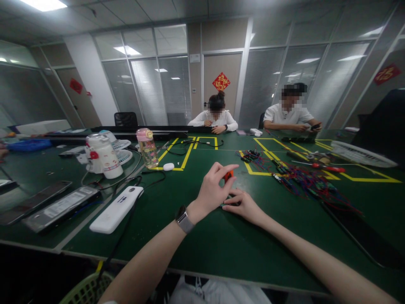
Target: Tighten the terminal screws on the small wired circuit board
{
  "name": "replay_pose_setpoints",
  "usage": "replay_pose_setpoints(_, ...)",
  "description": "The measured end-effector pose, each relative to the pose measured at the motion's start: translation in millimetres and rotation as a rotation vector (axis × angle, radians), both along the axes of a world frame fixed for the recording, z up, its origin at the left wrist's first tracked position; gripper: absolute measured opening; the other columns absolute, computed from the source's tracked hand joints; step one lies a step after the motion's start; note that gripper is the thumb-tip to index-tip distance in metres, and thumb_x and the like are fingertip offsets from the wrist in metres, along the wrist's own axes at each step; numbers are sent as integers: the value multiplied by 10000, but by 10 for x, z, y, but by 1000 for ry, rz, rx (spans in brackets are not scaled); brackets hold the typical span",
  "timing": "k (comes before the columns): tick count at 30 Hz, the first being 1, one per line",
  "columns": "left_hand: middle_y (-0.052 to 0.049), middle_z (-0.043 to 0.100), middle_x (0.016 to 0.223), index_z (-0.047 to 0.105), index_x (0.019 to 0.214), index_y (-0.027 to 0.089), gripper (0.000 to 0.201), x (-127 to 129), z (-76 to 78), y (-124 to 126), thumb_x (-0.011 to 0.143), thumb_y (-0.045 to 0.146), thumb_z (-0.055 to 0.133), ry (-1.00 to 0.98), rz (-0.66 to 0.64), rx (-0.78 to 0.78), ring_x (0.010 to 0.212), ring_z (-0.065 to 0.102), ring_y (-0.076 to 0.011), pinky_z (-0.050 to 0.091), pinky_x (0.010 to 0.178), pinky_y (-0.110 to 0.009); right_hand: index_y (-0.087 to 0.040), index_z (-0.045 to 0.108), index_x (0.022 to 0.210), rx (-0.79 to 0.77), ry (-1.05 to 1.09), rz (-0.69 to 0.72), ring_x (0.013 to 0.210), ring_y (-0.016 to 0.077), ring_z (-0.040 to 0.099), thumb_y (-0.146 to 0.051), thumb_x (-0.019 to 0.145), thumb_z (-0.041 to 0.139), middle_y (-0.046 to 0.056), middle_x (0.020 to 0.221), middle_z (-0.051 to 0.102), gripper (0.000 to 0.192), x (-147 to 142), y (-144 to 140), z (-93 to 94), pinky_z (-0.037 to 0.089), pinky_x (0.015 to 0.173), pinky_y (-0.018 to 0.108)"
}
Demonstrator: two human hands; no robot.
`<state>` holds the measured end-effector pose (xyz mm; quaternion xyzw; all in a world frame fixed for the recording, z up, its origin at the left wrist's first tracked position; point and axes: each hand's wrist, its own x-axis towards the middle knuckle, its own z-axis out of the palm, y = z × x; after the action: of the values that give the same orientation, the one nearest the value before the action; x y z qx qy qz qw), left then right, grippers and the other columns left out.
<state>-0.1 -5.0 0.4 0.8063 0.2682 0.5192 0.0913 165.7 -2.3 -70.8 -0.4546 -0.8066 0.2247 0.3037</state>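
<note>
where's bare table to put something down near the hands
Bare green table lies between the hands and the near edge, and between the white case and left hand. Crowded to the right: the wire bundle.

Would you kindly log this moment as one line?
left hand: pinching small orange part | right hand: resting on green table | wired parts: lying apart, right

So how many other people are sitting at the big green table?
2. One person in white sits at the far side, below the red door sign. Another person sits to the right of the first. More could be outside the picture.
</note>
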Motion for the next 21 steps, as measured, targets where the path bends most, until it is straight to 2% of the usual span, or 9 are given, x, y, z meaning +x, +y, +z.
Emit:
replay_pose_setpoints(3,-24,533,916,599,1204,237,314,-3,-8,13,890,231,588,-18,32,-6,811,547,-150,481,771,-288,-279,782,885,-7,0,1,1180,319,558,-402,773,708,78,1233,660,182,1,8,-13,281,1088,565)
replay_pose_setpoints(6,-67,576,1096,505,1310,227,362,-11,-8,17,957,181,439,-30,-58,-30,955,574,-165,476,865,-313,-271,783,883,-2,3,2,1178,313,564,-408,773,707,84,1226,665,191,9,24,-35,232,1113,568)
replay_pose_setpoints(8,-74,583,1145,489,1324,229,376,-12,-7,21,971,153,385,-30,-102,-37,994,579,-166,476,880,-315,-273,783,879,5,8,0,1175,314,567,-416,768,710,82,1220,669,195,13,31,-46,220,1118,570)
replay_pose_setpoints(14,-21,553,884,612,1188,216,306,-16,-13,26,882,204,601,-56,1,27,794,550,-147,485,753,-285,-288,780,891,16,6,9,1189,334,559,-409,774,705,75,1235,661,184,15,26,-47,269,1089,594)
replay_pose_setpoints(16,-41,560,945,607,1198,210,289,-27,-4,18,917,205,540,-63,-28,25,841,562,-152,488,777,-292,-283,781,889,18,2,6,1187,336,561,-404,771,710,81,1232,664,183,14,27,-49,262,1091,599)
replay_pose_setpoints(19,-81,578,1136,587,1227,212,329,-39,18,6,973,160,386,-67,-123,26,1019,568,-172,470,893,-328,-286,782,884,30,4,2,1175,334,572,-402,769,714,81,1219,672,176,15,32,-60,240,1099,603)
replay_pose_setpoints(21,-80,600,1124,580,1236,207,340,-36,29,2,976,144,370,-63,-158,28,1031,569,-172,463,901,-327,-291,781,885,41,3,3,1172,332,574,-397,768,717,79,1212,676,170,16,35,-69,244,1097,603)
